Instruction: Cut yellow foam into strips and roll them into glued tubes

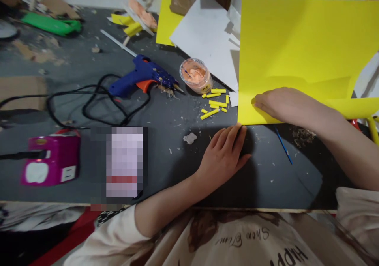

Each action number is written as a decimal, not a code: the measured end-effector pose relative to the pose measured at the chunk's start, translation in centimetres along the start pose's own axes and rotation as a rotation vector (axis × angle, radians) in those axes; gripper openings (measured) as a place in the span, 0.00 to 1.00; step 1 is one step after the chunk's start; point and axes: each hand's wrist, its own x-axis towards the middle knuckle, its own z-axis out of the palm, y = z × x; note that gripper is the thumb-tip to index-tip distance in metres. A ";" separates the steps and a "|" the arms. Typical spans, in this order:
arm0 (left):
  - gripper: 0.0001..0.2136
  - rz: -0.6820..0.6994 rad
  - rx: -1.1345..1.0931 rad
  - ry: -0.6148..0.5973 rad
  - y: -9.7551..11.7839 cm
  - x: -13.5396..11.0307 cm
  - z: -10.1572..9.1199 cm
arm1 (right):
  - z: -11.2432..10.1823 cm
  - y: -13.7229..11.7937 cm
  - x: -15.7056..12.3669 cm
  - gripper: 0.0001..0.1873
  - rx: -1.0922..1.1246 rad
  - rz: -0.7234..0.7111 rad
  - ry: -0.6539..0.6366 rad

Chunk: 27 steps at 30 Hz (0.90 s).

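Note:
A large yellow paper sheet lies at the right of the dark table, its lower right part curled over. On its lower left part rests my right hand, fingers bent and held together against the paper; their undersides are hidden. My left hand lies palm down on the table with fingers stretched out and thumb apart. Its fingertips touch or nearly touch the sheet's lower left corner. Close by are several short yellow paper rolls and a thin blue stick.
A blue glue gun with a black cord lies left of a tub of peach-coloured paste. Further left sit a magenta box, a pixelated object and a green cutter-like tool. White paper and scraps lie behind.

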 end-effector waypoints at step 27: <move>0.19 0.094 -0.128 0.071 -0.5 -0.1 0.0 | 0.2 0.5 0.6 0.21 0.022 -0.014 -0.070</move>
